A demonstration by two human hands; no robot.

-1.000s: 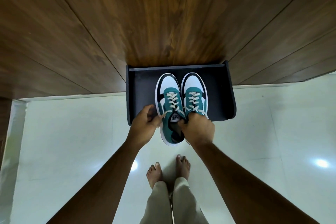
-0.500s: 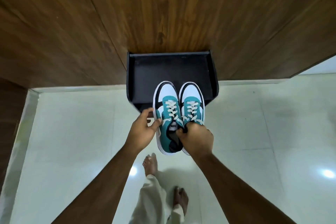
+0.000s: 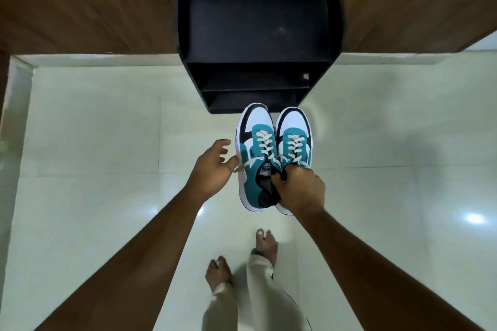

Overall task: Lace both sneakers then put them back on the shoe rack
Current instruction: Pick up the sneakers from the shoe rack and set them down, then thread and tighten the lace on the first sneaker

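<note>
Two teal, white and black sneakers hang side by side in the air above the floor, toes pointing away: the left sneaker (image 3: 255, 153) and the right sneaker (image 3: 294, 140), both with cream laces. My right hand (image 3: 301, 191) grips both by their inner collars near the heels. My left hand (image 3: 212, 169) is beside the left sneaker with fingers spread, thumb and finger touching a loose lace end. The black shoe rack (image 3: 258, 21) stands just beyond the toes, with bare shelves.
The rack stands against a brown wooden wall (image 3: 80, 2). Glossy white floor tiles (image 3: 107, 142) spread around. My bare feet (image 3: 265, 243) and light trousers are below the sneakers.
The sneakers have come off the rack's top shelf and moved back toward me, held in the air in front of the rack. My left hand has opened and drifted left.
</note>
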